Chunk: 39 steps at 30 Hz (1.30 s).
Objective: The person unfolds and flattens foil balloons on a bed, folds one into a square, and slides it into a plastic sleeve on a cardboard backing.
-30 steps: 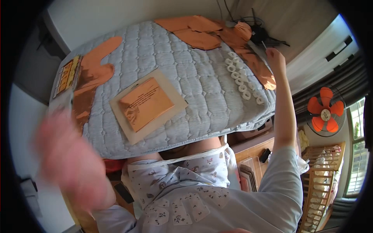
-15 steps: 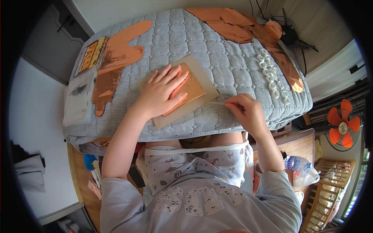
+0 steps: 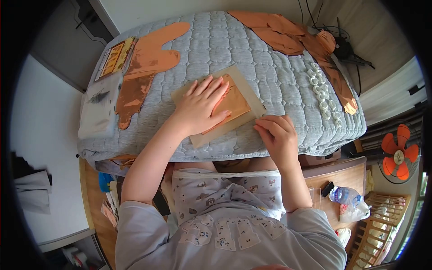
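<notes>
My left hand (image 3: pixel 200 103) lies flat with fingers spread on a folded copper-coloured foil balloon (image 3: pixel 237 106). Beneath the foil is a flat beige sheet or sleeve (image 3: pixel 228 72), set at an angle on the quilted bed. At the sheet's right corner, my right hand (image 3: pixel 276 130) is closed in a pinch on a thin clear strip (image 3: pixel 258 115), mostly hidden by the fingers.
Flat copper foil balloons lie at left (image 3: pixel 150 58) and back right (image 3: pixel 274 33). White ribbon rolls (image 3: pixel 321 93) line the bed's right side. A clear plastic bag (image 3: pixel 100 108) and picture packet (image 3: pixel 114 58) lie left. An orange-bladed fan (image 3: pixel 398 155) stands right.
My right hand has moved in against the sheet's right corner, and less of the clear strip shows. My left hand stays flat on the foil. The view has shifted slightly.
</notes>
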Available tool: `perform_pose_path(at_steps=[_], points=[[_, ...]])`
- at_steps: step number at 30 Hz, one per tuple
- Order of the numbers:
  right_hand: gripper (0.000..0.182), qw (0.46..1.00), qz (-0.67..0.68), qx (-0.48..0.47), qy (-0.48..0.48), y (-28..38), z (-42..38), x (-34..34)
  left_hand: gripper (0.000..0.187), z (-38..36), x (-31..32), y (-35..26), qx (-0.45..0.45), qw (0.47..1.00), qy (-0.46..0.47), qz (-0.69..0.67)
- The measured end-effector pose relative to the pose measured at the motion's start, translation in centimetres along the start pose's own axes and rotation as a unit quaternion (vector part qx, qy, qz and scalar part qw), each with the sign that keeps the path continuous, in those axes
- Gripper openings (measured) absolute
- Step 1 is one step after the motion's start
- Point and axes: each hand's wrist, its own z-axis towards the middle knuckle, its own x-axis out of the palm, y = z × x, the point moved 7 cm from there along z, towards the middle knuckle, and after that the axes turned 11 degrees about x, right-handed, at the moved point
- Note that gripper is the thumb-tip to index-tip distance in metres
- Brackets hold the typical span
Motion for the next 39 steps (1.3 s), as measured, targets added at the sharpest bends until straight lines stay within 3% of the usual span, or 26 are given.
perform_pose_path(at_steps=[7,13,17,19,20,22,25,29,32,34,35,37,39], points=[[0.013,0.995,-0.064,0.038,-0.059,-0.6,0.2,0.7,0.066,0.0,-0.5,-0.6,0.011,1.0,0.011,0.009],[0.01,0.982,-0.104,0.118,-0.101,-0.4,-0.4,1.3,0.065,0.1,-0.4,-0.7,0.014,1.0,0.012,0.014],[0.016,0.982,-0.11,0.116,-0.097,-0.2,-1.7,1.5,0.065,0.0,-0.2,-0.7,0.012,1.0,0.008,0.012],[0.039,0.983,-0.161,0.082,-0.031,1.0,-2.6,2.4,0.064,0.0,-0.4,-0.7,0.019,0.999,-0.021,0.029],[0.039,0.983,-0.162,0.08,-0.031,1.2,-2.8,2.4,0.064,-0.1,-0.3,-0.6,0.019,0.999,-0.023,0.029],[0.064,0.983,-0.143,0.101,0.048,1.1,-3.2,3.5,0.064,0.0,-0.3,-0.7,0.018,0.999,-0.011,0.031],[0.071,0.983,-0.151,0.077,0.068,1.4,-2.3,3.7,0.063,0.0,-0.2,-0.6,0.017,0.999,-0.007,0.027],[0.071,0.979,-0.161,0.072,0.097,1.9,-1.4,3.6,0.064,0.1,-0.2,-0.6,0.02,0.999,0.001,0.039],[0.059,0.984,-0.152,0.06,0.066,1.6,-0.9,2.7,0.066,0.8,-0.2,-0.4,0.028,0.999,0.009,0.027],[0.038,0.987,-0.144,0.069,0.017,1.2,-0.7,1.7,0.067,1.9,0.0,-0.4,0.045,0.999,-0.003,0.006],[0.038,0.987,-0.144,0.067,0.017,1.3,-0.4,1.6,0.067,2.6,0.2,-0.2,0.044,0.999,-0.005,0.008],[0.02,0.994,-0.043,-0.029,0.095,2.8,0.5,2.6,0.067,4.3,0.6,0.2,0.058,0.998,-0.012,-0.007],[0.018,0.989,-0.032,-0.068,0.13,3.1,1.0,4.0,0.067,5.7,0.8,0.4,0.072,0.997,-0.019,-0.011]])
